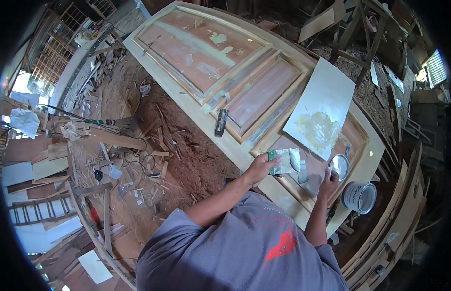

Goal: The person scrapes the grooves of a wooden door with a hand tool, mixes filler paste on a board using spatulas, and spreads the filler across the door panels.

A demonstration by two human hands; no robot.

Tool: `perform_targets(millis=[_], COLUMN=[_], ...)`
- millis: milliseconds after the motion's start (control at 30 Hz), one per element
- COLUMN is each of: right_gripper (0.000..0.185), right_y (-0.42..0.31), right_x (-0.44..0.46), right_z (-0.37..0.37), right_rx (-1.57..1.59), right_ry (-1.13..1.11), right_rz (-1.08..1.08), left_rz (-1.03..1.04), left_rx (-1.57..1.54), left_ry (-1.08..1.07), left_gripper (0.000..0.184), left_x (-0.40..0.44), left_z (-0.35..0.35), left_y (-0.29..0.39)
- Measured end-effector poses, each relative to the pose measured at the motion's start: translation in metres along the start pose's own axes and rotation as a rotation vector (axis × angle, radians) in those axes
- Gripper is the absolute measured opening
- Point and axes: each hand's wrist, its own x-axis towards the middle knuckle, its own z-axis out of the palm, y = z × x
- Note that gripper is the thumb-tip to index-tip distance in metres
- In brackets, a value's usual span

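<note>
Scraper [284, 164], flat, pale-smeared and green at one end, held in left hand [257, 169]. At fingertips of right hand [328, 184], round silvery lid-like piece [339, 166]; whether gripped, cannot tell. Just beside right hand, grey cylindrical tin [352, 196]. Ahead of both hands, white rectangular sheet with yellowish smear [326, 89], on panelled wooden door [202, 114].

Whitish, green-edged scraper [285, 162]; yellow-smeared white board [327, 89]; grey shirt [206, 257] with 1 red print [285, 242]
</note>
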Motion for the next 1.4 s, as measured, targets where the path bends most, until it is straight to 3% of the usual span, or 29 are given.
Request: perform_targets(millis=[233, 333, 433, 633, 733, 933, 1133, 1233, 1333, 1400], right_gripper=[0.031, 0.035, 0.039, 0.031, 0.033, 0.028, 0.029, 0.028, 0.025, 0.023], right_y=[-0.005, -0.002, 0.001, -0.018, -0.012, 0.000, -0.012, 0.006, -0.013, -0.007], right_x=[-0.008, -0.015, -0.017, -0.023, -0.024, -0.012, -0.021, -0.013, -0.019, -0.020], right_z=[0.011, 0.019, 0.017, 0.018, 0.016, 0.019, 0.016, 0.019, 0.014, 0.016], right_rx=[-0.162, -0.287, -0.393, -0.118, -0.354, -0.172, -0.380, -0.156, -0.139, -0.254], right_ry=[-0.074, -0.024, -0.074, -0.093, -0.120, -0.031, -0.107, -0.072, -0.080, -0.053], right_rz=[0.052, -0.129, -0.085, 0.012, -0.018, -0.011, -0.038, -0.053, 0.083, -0.024], left_rz=[-0.031, -0.034, -0.026, -0.054, -0.025, -0.021, -0.049, -0.060, -0.075, -0.079], left_rx=[0.004, -0.001, 0.085, 0.057, 0.089, 0.048, 0.047, 0.072, 0.087, 0.085], left_ry=[-0.007, -0.018, -0.024, -0.077, -0.075, -0.093, -0.072, -0.063, -0.062, -0.038], left_gripper=[0.035, 0.035, 0.035, 0.034, 0.034, 0.031, 0.029, 0.029, 0.031, 0.032], left_x=[0.004, 0.011, 0.018, 0.032, 0.036, 0.038, 0.036, 0.038, 0.039, 0.039], left_z=[-0.007, -0.007, -0.006, -0.006, -0.008, -0.002, 0.004, 0.007, 0.009, 0.014], left_y=[0.018, 0.018, 0.020, 0.014, 0.010, 0.018, 0.020, 0.021, 0.022, 0.026])
